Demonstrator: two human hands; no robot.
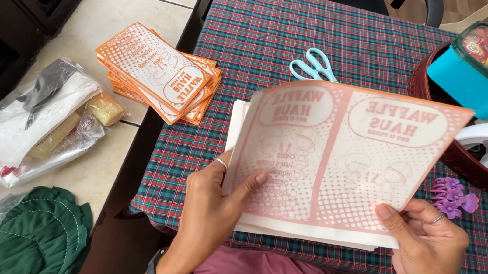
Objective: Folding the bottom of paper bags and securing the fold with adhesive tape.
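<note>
Above plaid tablecloth (305, 34), printed sheet (340, 154) between left hand (211, 213) and right hand (428, 243).

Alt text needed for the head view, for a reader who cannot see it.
Both hands, left hand and right hand, lift a printed orange-and-white paper sheet off a stack of sheets on a plaid tablecloth. Scissors lie beyond; folded orange bags sit on the floor.

Thin matt paper sheet (339, 160), print showing through; woven checked cloth (267, 42) over the counter; glossy plastic tub (477, 75); crinkly clear plastic bag (18, 129); smooth floor tiles (129, 14).
</note>
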